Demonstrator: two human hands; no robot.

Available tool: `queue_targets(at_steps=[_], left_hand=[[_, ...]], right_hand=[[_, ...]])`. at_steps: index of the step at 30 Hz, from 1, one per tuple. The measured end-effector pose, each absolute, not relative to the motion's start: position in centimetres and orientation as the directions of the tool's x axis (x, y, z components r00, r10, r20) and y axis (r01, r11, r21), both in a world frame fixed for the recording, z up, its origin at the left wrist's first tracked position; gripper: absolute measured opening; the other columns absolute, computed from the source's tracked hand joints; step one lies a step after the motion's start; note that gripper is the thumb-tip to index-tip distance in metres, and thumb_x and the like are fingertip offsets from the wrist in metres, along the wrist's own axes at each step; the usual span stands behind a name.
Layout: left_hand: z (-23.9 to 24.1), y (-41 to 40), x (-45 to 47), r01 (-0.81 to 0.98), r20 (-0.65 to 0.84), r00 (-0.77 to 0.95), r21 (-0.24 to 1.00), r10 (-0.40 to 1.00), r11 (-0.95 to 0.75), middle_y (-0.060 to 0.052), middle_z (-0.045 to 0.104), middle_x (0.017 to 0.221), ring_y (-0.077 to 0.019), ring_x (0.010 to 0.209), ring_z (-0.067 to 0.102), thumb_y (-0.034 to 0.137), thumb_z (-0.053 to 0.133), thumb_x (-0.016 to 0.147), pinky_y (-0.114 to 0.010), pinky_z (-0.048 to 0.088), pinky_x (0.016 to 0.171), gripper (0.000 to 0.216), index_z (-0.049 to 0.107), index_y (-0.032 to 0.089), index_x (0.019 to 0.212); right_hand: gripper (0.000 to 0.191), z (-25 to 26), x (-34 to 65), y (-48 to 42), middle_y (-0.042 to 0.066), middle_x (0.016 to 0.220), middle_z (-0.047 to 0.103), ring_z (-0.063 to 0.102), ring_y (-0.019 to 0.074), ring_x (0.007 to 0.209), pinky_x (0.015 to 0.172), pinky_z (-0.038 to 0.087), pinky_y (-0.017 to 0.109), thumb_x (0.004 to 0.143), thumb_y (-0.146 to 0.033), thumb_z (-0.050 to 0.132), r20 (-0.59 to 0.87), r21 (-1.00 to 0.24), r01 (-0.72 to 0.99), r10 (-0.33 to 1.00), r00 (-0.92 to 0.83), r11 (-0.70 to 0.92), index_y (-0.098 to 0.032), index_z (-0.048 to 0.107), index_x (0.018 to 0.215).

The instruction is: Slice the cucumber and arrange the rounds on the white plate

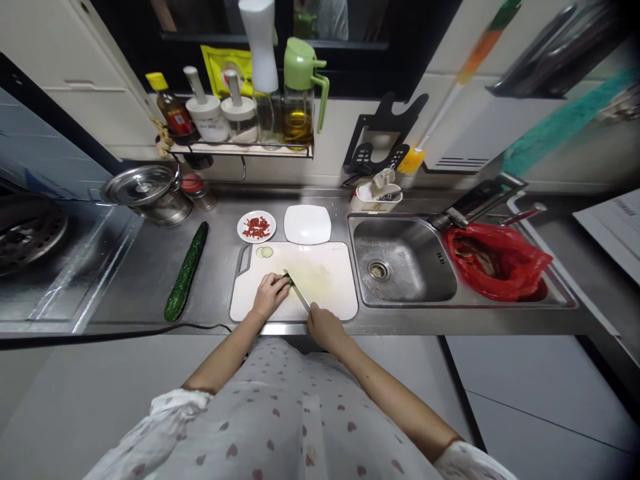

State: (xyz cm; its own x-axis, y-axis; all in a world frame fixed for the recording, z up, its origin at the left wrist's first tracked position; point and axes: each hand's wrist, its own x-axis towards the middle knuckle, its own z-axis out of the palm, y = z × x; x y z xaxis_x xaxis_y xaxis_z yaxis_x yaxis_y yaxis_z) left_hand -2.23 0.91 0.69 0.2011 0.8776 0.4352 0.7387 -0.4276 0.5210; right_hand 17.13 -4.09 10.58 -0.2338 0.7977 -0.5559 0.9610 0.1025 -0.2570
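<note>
On the white cutting board (325, 277), my left hand (269, 295) is curled over a small green cucumber piece (290, 283) and pins it down. My right hand (324, 325) grips the handle of a knife (299, 292). The blade angles up and left, and its tip meets the cucumber piece beside my left fingers. Two cucumber slices (265, 252) lie at the board's far left corner.
A whole cucumber (187, 271) lies on the steel counter left of the board. Behind the board stand a small dish of red chopped bits (257, 227) and a white square plate (307, 223). The sink (400, 263) and a red bag (495, 259) are to the right; a pot (150, 192) sits far left.
</note>
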Motion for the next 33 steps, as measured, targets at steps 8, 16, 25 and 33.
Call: queue_targets(at_steps=[8,16,25,33], left_hand=[[1.0,0.9,-2.2,0.734,0.433,0.193,0.532,0.881,-0.422,-0.006,0.057,0.093,-0.0177,0.090,0.054,0.030,0.053,0.089,-0.034,0.049,0.082,0.021,0.066,0.024,0.105],[0.7,0.9,-2.2,0.738,0.437,0.191,0.526,0.879,-0.423,-0.006,0.057,0.094,-0.0180,0.092,0.054,0.030,0.054,0.089,-0.034,0.049,0.083,0.021,0.065,0.023,0.105],[0.8,0.8,-2.2,0.748,0.428,0.195,0.517,0.882,-0.417,-0.006,0.057,0.093,-0.0182,0.091,0.054,0.031,0.052,0.090,-0.035,0.049,0.083,0.023,0.066,0.023,0.106],[0.8,0.7,-2.2,0.748,0.432,0.198,0.513,0.880,-0.421,-0.007,0.057,0.095,-0.0187,0.094,0.054,0.030,0.053,0.089,-0.035,0.049,0.084,0.023,0.065,0.024,0.107]], right_hand=[[0.025,10.6,16.8,-3.4,0.014,0.093,0.067,0.064,0.0248,0.089,0.069,0.040,0.030,0.094,-0.020,0.032,-0.566,-0.266,0.958,0.787,-0.246,0.108,-0.015,0.049,0.111],[0.024,10.3,16.4,-3.0,0.015,0.096,0.067,0.064,0.0245,0.091,0.071,0.042,0.030,0.093,-0.019,0.033,-0.532,-0.270,0.956,0.810,-0.249,0.116,-0.015,0.048,0.111],[0.023,10.9,15.7,-2.1,0.015,0.098,0.067,0.064,0.0248,0.092,0.071,0.043,0.031,0.093,-0.019,0.034,-0.535,-0.270,0.958,0.812,-0.232,0.096,-0.015,0.049,0.109],[0.024,11.0,16.5,-3.2,0.015,0.097,0.067,0.064,0.0242,0.092,0.071,0.042,0.030,0.094,-0.020,0.032,-0.542,-0.262,0.959,0.806,-0.235,0.104,-0.015,0.049,0.110]])
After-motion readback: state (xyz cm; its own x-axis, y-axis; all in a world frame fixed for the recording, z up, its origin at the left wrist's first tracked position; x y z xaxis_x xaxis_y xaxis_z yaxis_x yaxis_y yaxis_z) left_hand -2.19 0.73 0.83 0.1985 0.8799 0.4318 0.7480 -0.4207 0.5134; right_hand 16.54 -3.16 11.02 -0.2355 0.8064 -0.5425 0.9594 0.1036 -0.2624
